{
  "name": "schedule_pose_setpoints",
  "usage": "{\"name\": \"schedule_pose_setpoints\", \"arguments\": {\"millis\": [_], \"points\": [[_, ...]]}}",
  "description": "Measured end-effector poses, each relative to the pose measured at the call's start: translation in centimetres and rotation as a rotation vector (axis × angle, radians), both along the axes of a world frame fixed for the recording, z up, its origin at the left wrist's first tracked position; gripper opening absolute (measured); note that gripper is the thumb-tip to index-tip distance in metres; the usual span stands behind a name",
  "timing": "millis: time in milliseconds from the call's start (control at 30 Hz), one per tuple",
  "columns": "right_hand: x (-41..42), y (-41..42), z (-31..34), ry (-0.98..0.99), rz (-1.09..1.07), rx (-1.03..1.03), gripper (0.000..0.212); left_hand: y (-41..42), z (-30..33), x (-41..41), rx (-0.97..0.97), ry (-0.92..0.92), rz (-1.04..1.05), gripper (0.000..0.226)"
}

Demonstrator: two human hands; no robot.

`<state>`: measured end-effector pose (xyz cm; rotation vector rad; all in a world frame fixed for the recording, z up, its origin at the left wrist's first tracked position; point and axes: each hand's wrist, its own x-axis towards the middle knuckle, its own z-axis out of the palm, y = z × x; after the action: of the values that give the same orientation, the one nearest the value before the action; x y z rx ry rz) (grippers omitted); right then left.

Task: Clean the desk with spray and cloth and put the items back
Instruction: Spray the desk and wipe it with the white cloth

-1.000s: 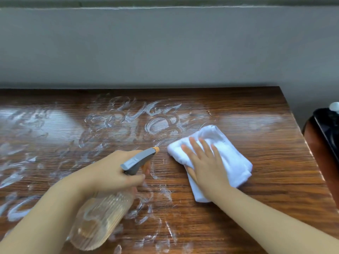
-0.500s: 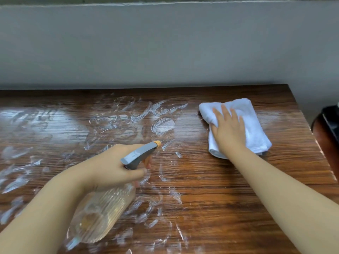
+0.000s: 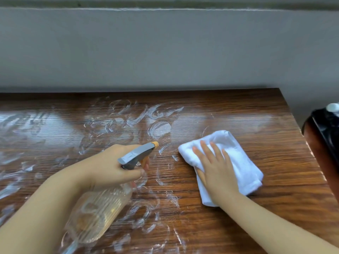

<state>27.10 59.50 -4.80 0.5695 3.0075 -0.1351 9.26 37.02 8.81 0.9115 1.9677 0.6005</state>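
Your right hand lies spread flat on the cloth at 3 o'clock on the table; your left hand grips the spray bottle. Press evenly and sweep toward the streaks at 10 o'clock, overlapping passes.

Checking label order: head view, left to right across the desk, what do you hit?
Wet smears → left hand gripping the spray bottle → right hand flat on the white cloth → bare desk → dark object past the edge.

Single head-worn view, forward and down, close over the desk.
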Motion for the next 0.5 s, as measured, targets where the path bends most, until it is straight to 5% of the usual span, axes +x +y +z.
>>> {"name": "schedule_pose_setpoints", "arguments": {"millis": [300,500], "points": [[-12.0,6.0,0.7,0.003,-0.108,-0.008,0.052,-0.2,-0.4,-1.0,0.002,0.027,0.019,0.014],[-11.6,7.7,0.9,0.047,-0.247,-0.027,0.051,-0.4,-0.3,-0.9,0.018,0.038,0.015,0.041]]}}
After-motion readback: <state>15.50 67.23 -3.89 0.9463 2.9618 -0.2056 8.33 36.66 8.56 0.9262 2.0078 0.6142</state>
